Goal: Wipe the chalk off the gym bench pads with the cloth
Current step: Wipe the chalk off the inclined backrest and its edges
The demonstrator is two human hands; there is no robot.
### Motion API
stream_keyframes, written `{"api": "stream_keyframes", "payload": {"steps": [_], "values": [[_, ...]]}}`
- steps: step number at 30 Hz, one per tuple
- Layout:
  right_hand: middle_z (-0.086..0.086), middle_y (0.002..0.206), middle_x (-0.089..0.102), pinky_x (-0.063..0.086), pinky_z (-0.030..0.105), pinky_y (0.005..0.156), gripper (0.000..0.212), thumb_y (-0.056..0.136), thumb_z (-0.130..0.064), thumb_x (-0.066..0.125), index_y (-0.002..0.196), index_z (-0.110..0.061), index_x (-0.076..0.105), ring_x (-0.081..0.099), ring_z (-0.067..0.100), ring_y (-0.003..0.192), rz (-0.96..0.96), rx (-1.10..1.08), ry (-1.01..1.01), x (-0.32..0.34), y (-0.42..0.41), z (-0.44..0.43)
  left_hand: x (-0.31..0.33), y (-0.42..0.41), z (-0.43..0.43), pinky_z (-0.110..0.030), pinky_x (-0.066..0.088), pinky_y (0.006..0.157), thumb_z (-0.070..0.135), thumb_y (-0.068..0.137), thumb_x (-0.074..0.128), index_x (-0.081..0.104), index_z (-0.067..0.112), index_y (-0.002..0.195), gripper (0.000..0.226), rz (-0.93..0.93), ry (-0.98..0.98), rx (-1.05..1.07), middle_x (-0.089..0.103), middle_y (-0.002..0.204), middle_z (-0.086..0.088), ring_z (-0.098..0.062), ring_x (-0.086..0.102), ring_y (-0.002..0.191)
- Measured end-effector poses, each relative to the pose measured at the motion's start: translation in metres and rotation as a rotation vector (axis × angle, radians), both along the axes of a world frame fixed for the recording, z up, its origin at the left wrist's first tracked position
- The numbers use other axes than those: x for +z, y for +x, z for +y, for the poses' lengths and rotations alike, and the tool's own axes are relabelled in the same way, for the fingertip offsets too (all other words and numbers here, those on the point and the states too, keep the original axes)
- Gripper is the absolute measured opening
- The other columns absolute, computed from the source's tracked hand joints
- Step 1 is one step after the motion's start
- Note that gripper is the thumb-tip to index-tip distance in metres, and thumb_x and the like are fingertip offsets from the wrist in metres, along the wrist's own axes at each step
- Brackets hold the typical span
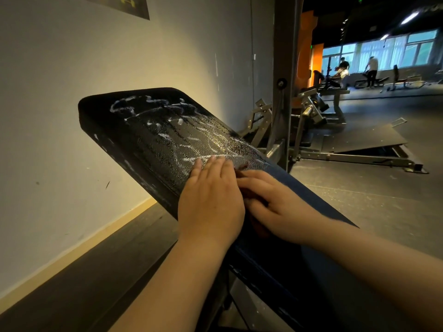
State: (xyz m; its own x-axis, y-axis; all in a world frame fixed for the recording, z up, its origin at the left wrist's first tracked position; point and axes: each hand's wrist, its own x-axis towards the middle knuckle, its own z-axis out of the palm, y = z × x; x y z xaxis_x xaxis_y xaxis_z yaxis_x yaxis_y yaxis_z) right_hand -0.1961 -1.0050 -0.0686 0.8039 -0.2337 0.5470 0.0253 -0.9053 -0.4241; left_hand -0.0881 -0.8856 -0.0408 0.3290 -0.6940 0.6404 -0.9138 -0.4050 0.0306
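Writing: the only printed thing is a dark poster at the top of the wall, cut by the frame edge, with a yellowish dumbbell figure on it. Any lettering is too cut off to read. I can make out no brand on the pad or the machines.

Pad: black, grained, tilted up toward the wall, its rounded top end at the upper left. Chalk covers its upper face in white scrawls, loops and streaks, thickest near the top edge and across the middle, with a few white flecks down the left side panel. The lower part of the pad, under and below the hands, looks dark and plain.

Left hand: flat on the pad, palm down, fingers straight and close together, with the tips right at the lower edge of the chalk.

Right hand: just beside the left and touching it, with the fingers stretched out toward the left and lying flat — slightly blurred.

Cloth: dark, reddish, mostly hidden. It lies on the pad under the right fingers, and a small bit pokes out above them.

Around: a grey steel machine frame behind the pad, dark floor, and far off two people by bright windows.
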Motion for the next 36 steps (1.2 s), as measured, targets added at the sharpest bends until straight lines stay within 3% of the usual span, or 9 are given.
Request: {"api": "stream_keyframes", "payload": {"steps": [5,7,11,13,16,20,23,30,36], "values": [[-0.002,0.145,0.047,0.032,0.036,0.118,0.042,0.101,-0.024,0.048,0.143,-0.024,0.052,0.042,0.016,0.136,-0.030,-0.292,0.097,0.007,0.026,-0.026,-0.001,-0.001,0.001,-0.037,0.002,0.126,0.022,0.102,0.032,0.031,0.012,0.153,0.052,-0.005,0.013,0.013,0.031,0.161,-0.003,-0.015,0.020,0.151],[-0.002,0.147,0.045,0.032,0.035,0.116,0.042,0.102,-0.027,0.045,0.144,-0.025,0.051,0.041,0.018,0.135,-0.011,-0.315,0.111,0.008,0.029,-0.012,0.000,-0.001,0.001,-0.037,0.002,0.126,0.021,0.102,0.031,0.032,0.012,0.153,0.051,-0.008,0.015,0.010,0.032,0.161,-0.003,-0.016,0.020,0.151],[-0.003,0.124,0.051,0.040,0.032,0.104,0.039,0.102,-0.025,0.046,0.139,-0.027,0.056,0.047,0.016,0.118,0.011,-0.188,-0.026,0.004,0.014,0.009,0.000,-0.001,0.000,-0.038,0.001,0.126,0.021,0.101,0.030,0.034,0.012,0.151,0.051,-0.004,0.011,0.011,0.033,0.160,-0.003,-0.016,0.020,0.151],[-0.003,0.132,0.050,0.038,0.030,0.108,0.040,0.102,-0.023,0.047,0.142,-0.027,0.053,0.046,0.014,0.123,0.024,-0.179,-0.034,0.006,0.016,-0.003,-0.001,0.000,0.000,-0.038,0.001,0.126,0.021,0.101,0.030,0.034,0.012,0.152,0.052,-0.001,0.011,0.011,0.034,0.160,-0.004,-0.016,0.021,0.151],[-0.002,0.150,0.040,0.026,0.028,0.118,0.042,0.105,-0.021,0.045,0.146,-0.023,0.048,0.037,0.015,0.140,-0.013,-0.230,0.147,0.012,0.031,-0.016,-0.001,0.000,0.000,-0.037,0.003,0.126,0.020,0.101,0.032,0.033,0.012,0.152,0.052,-0.006,-0.001,0.005,0.033,0.160,-0.004,-0.016,0.020,0.151],[-0.006,0.145,0.048,0.028,0.021,0.115,0.041,0.101,-0.014,0.051,0.140,-0.020,0.057,0.042,0.008,0.134,-0.093,-0.119,0.170,0.011,0.033,0.007,-0.003,0.001,0.000,-0.035,-0.001,0.125,0.016,0.100,0.030,0.032,0.010,0.153,0.054,0.000,-0.029,-0.011,0.031,0.161,-0.005,-0.017,0.019,0.152],[-0.011,0.139,0.050,0.029,0.009,0.107,0.039,0.101,-0.012,0.052,0.138,-0.021,0.059,0.044,0.000,0.127,-0.064,-0.010,0.095,0.007,0.017,0.009,-0.005,0.002,0.000,-0.038,0.009,0.125,0.018,0.091,0.023,0.043,0.008,0.147,0.060,-0.009,-0.057,-0.001,0.043,0.154,-0.007,-0.020,0.030,0.148],[-0.003,0.149,0.044,0.029,0.035,0.119,0.042,0.102,-0.018,0.047,0.143,-0.023,0.054,0.039,0.017,0.139,-0.072,-0.246,0.160,0.015,0.041,-0.012,-0.005,0.002,0.000,-0.036,0.005,0.124,0.014,0.095,0.038,0.040,0.008,0.149,0.054,-0.016,-0.049,-0.004,0.040,0.156,-0.007,-0.019,0.027,0.149],[-0.008,0.148,0.036,0.026,0.025,0.117,0.040,0.103,-0.024,0.048,0.142,-0.026,0.054,0.035,0.008,0.137,-0.066,-0.076,0.020,-0.005,0.008,0.004,-0.007,0.003,-0.002,-0.038,0.008,0.125,0.016,0.094,0.033,0.043,0.008,0.147,0.055,-0.025,-0.053,0.012,0.044,0.154,-0.008,-0.021,0.031,0.148]]}}
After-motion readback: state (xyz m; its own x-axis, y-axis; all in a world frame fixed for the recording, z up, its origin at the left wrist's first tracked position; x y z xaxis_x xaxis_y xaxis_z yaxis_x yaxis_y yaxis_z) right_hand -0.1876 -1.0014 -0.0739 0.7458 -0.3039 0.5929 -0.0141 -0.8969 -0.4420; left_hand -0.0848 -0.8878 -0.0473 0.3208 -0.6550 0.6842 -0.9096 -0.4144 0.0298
